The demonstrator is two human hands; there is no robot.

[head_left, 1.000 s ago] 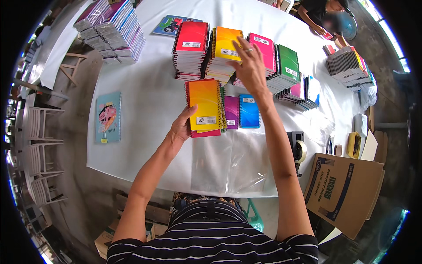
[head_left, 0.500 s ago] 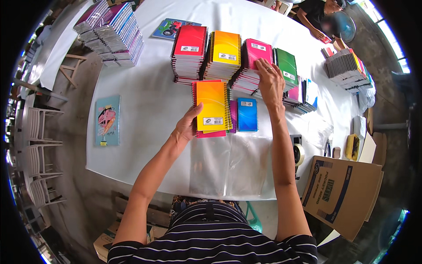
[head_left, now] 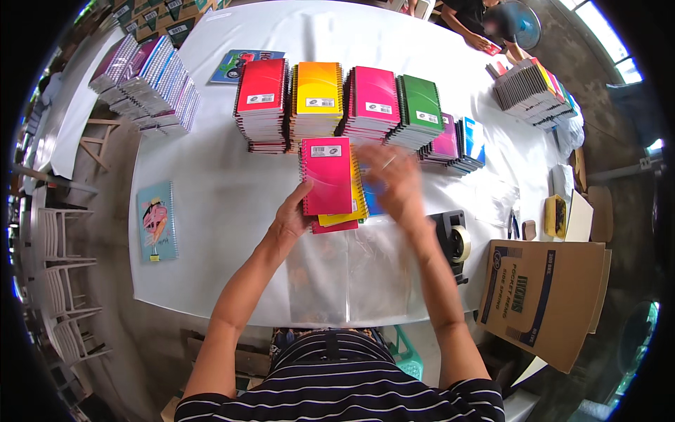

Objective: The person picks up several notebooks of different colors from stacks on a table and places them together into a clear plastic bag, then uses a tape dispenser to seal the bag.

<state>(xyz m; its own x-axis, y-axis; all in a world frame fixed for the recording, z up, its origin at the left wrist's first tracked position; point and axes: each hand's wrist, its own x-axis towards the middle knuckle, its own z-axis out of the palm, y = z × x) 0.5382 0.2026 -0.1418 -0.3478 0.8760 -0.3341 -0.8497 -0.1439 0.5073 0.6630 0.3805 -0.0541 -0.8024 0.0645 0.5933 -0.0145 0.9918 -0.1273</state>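
My left hand (head_left: 290,211) grips a small fanned pile of spiral notebooks by its left edge. A pink notebook (head_left: 327,193) lies on top, with a yellow notebook (head_left: 360,200) and another pinkish-red cover showing beneath. Beside the pile's right edge is my right hand (head_left: 395,184), its fingers smeared by motion. Partly behind that hand, a blue notebook (head_left: 374,202) shows on the table. Beyond the hands stand a red stack (head_left: 261,88), a yellow stack (head_left: 318,84), a pink stack (head_left: 374,95) and a green stack (head_left: 422,105) of notebooks.
Purple notebooks (head_left: 443,143) and blue-white ones (head_left: 472,137) sit right of the green stack. A tape dispenser (head_left: 453,243) and an open carton (head_left: 541,299) are at right. Clear plastic (head_left: 316,281) lies near the front edge. Across the table, another person's hand (head_left: 479,43) holds something red.
A pink notebook now tops the pile in my left hand, where yellow was uppermost. My right hand has moved from the pink stack back to the pile. The whole view has shifted slightly.
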